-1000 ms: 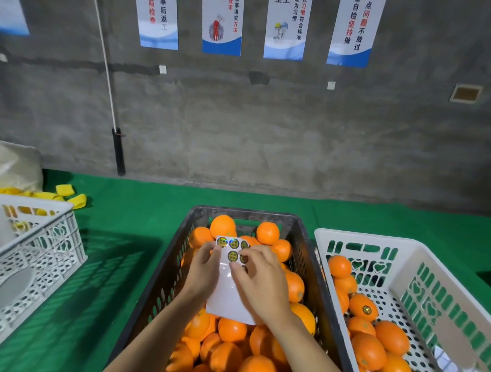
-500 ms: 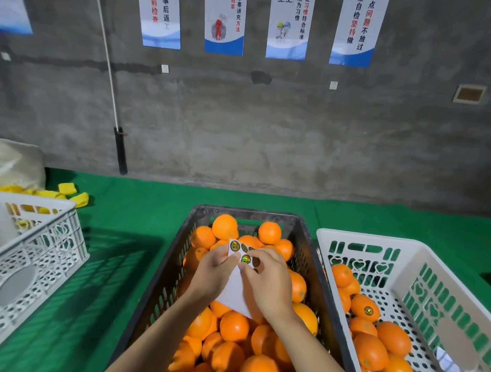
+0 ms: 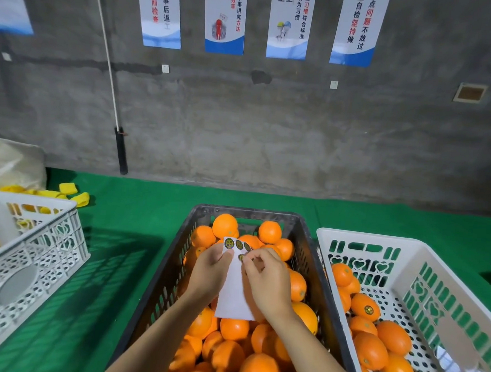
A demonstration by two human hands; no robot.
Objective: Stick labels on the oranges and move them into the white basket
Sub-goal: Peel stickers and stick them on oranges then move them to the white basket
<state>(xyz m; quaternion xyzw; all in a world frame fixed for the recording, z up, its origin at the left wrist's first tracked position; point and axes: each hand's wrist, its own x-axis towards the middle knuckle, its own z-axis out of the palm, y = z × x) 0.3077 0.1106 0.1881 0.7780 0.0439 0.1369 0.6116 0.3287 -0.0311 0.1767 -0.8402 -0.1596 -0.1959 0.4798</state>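
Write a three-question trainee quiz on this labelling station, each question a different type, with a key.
1. True or false: the left hand holds the sticker sheet above the black crate.
2. Multiple choice: the right hand has its fingers on
A. an orange in the white basket
B. a label on the sheet
C. the crate's rim
3. Fill in: the white basket holding the orange with a label showing stands to the ____ of the black crate.

Key: 1 true; 2 B; 3 right.
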